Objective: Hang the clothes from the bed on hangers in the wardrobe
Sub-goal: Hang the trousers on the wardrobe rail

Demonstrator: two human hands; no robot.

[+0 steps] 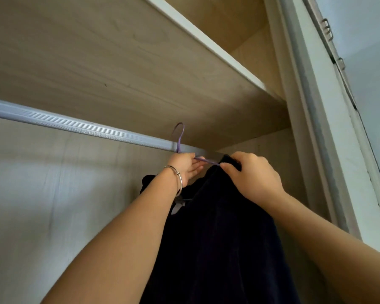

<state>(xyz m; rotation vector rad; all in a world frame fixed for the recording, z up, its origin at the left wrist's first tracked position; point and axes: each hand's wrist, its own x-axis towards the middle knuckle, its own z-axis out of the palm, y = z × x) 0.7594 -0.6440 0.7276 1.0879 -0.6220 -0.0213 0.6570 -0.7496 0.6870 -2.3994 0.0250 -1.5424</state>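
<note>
A dark navy garment (217,238) hangs from a purple hanger (178,137) whose hook rises over the silver wardrobe rail (75,126). My left hand (185,165), with a thin bracelet on the wrist, holds the hanger just below the hook. My right hand (255,174) pinches the garment's top edge where it meets the hanger's arm. Behind the garment another dark piece hangs; its hanger is mostly hidden.
A wooden shelf (119,62) runs close above the rail. The wardrobe's side frame and sliding-door track (312,106) stand at the right. The pale back panel (53,194) lies behind the rail on the left.
</note>
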